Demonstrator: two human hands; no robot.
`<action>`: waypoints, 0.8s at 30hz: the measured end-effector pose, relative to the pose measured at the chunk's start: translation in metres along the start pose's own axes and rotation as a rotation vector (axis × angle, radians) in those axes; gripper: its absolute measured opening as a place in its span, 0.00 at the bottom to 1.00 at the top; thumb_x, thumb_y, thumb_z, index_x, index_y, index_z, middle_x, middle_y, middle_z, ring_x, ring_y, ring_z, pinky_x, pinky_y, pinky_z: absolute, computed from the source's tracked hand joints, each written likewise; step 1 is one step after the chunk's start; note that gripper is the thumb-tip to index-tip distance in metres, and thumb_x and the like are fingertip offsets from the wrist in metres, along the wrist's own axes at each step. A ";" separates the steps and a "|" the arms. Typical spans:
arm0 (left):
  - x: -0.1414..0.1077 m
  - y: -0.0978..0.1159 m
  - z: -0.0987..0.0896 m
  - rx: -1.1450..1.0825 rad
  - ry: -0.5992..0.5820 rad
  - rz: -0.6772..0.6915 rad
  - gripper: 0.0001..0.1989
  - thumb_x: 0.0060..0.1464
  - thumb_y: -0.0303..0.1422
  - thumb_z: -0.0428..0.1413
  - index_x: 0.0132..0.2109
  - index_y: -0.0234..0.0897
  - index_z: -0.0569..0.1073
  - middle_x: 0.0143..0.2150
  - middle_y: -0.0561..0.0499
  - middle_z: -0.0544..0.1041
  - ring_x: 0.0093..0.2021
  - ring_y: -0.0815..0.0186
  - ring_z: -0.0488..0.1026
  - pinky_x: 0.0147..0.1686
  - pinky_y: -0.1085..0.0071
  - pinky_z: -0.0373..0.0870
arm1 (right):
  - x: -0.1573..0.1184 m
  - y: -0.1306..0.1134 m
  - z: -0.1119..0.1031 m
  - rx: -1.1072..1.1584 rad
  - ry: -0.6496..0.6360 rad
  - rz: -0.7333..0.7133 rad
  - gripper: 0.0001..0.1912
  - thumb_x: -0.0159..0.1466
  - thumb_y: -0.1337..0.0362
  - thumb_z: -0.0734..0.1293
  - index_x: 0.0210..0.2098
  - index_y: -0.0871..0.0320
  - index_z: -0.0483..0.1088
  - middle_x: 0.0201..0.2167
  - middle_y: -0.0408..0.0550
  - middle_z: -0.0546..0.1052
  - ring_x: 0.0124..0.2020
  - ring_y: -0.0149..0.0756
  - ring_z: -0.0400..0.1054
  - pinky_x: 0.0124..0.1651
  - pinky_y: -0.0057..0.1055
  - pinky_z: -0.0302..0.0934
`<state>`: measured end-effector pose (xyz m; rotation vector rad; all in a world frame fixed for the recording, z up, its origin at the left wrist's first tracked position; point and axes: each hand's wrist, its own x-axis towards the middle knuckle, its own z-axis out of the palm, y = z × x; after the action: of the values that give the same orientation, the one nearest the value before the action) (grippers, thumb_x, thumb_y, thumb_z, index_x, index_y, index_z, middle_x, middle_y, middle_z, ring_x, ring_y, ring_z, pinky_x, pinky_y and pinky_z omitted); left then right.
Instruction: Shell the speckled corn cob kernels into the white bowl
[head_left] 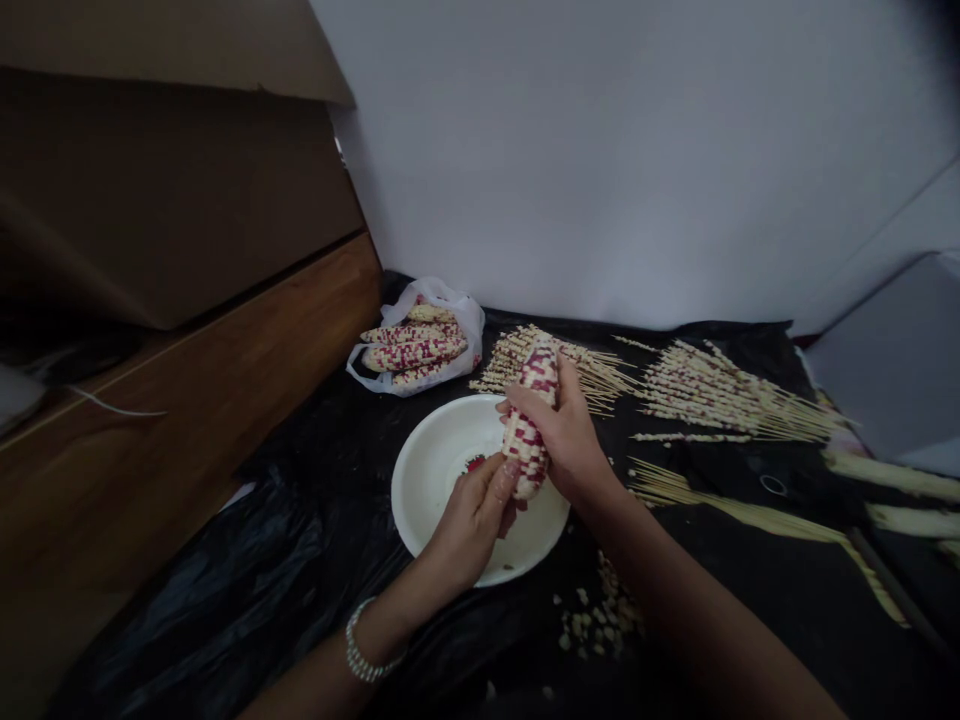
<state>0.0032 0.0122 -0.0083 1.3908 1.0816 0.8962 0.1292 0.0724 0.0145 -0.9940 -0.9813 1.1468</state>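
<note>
Both hands hold one ear of corn (528, 440) with cream and dark-red kernels, tilted above a white basin (420, 480). My left hand (476, 510) grips its lower end, thumb pressed against the kernels. Around the upper part wraps my right hand (561, 430), its thumb across the front of the cob. A small red patch (474, 463) shows on the basin's floor, partly hidden by the left hand. The palms and some fingers are out of sight behind the corn.
Behind the basin, a plastic bag (469, 320) holds several corn ears (416, 353). Skewers threaded with kernels (705, 390) lie on black plastic sheeting (300, 560), near bare sticks (667, 482). Loose kernels (600, 620) are scattered in front. Wooden furniture (247, 390) stands left; a white wall (600, 170) rises behind.
</note>
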 end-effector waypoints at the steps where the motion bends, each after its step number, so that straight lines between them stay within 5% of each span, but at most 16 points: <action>1: 0.000 0.000 0.000 0.005 0.006 -0.005 0.26 0.66 0.53 0.43 0.31 0.37 0.66 0.23 0.55 0.64 0.22 0.71 0.57 0.22 0.73 0.52 | -0.001 -0.001 0.002 0.037 0.000 0.061 0.33 0.54 0.56 0.75 0.56 0.48 0.61 0.30 0.41 0.77 0.28 0.38 0.72 0.31 0.34 0.67; 5: 0.004 0.002 -0.003 -0.108 -0.005 -0.074 0.29 0.65 0.55 0.39 0.27 0.37 0.63 0.19 0.56 0.59 0.20 0.72 0.52 0.21 0.72 0.48 | -0.007 -0.008 0.008 0.162 -0.059 0.182 0.25 0.54 0.60 0.73 0.48 0.50 0.62 0.23 0.39 0.77 0.21 0.34 0.68 0.24 0.28 0.63; 11: 0.007 0.003 -0.004 -0.296 -0.072 -0.084 0.22 0.61 0.51 0.52 0.31 0.37 0.64 0.23 0.58 0.59 0.20 0.75 0.49 0.19 0.75 0.43 | -0.010 -0.014 0.008 0.190 -0.062 0.129 0.18 0.51 0.60 0.73 0.37 0.52 0.62 0.22 0.39 0.75 0.21 0.32 0.66 0.24 0.28 0.61; 24: 0.007 -0.005 -0.007 -0.377 -0.147 -0.106 0.13 0.62 0.42 0.52 0.36 0.36 0.66 0.26 0.57 0.60 0.21 0.76 0.49 0.20 0.76 0.42 | -0.010 -0.014 0.007 0.178 -0.048 0.119 0.17 0.52 0.61 0.72 0.38 0.52 0.63 0.23 0.39 0.75 0.21 0.32 0.66 0.23 0.28 0.61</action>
<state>-0.0019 0.0205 -0.0129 1.0590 0.8170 0.8555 0.1244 0.0618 0.0286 -0.8945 -0.8507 1.3383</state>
